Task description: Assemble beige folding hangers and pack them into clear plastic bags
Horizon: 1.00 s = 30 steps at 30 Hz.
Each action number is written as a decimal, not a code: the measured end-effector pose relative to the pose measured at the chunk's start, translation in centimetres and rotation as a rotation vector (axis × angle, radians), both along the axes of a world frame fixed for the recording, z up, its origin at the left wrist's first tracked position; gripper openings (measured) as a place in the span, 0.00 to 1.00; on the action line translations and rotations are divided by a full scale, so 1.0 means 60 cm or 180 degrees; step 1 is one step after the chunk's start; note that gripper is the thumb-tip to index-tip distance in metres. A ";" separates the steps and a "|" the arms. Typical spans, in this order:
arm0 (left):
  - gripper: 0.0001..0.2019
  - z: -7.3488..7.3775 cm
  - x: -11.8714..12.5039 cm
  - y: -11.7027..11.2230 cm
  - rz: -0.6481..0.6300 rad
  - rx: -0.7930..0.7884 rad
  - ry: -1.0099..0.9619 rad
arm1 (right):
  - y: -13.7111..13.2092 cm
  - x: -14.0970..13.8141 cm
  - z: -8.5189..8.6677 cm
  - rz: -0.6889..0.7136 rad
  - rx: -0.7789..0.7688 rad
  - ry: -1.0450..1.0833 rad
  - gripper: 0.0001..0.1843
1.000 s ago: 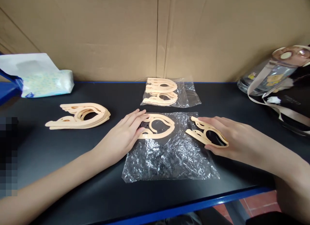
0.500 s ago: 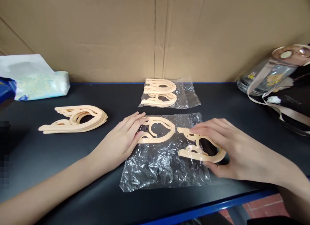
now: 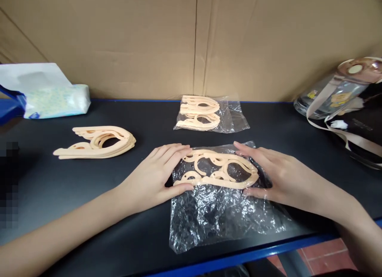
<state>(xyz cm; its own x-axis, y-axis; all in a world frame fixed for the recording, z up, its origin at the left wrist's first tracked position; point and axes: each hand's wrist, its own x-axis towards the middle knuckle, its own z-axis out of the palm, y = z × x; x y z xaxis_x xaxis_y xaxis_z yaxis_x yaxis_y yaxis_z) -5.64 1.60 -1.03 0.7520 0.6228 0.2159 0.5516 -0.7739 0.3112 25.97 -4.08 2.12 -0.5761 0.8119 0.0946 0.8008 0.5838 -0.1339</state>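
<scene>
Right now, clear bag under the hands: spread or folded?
Spread: the clear bag lies wrinkled but laid out on the black table, reaching toward its blue front edge. Can't tell whether its mouth is open.

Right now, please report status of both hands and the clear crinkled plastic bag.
Left hand at left ends of beige curved pieces. Right hand around their rounded right end. Crinkled bag on black table. Filled bag beyond, apart from hands.

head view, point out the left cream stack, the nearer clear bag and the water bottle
Left cream stack (image 3: 97, 152), head view: lower arm of top piece.
Nearer clear bag (image 3: 215, 213), head view: crinkled lower film.
Water bottle (image 3: 343, 96), head view: printed clear side.
</scene>
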 end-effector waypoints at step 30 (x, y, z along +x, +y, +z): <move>0.34 0.007 -0.003 0.001 -0.0435 -0.0280 -0.0127 | 0.036 -0.049 -0.055 0.0024 -0.0656 0.2064 0.28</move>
<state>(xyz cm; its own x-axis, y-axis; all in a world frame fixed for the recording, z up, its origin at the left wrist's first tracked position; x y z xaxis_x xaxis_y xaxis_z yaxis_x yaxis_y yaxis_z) -5.83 1.68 -0.61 0.8230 0.5330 0.1965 0.4288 -0.8097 0.4006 23.03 -1.90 -1.20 -0.4608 0.8466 0.2664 0.5171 0.5000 -0.6946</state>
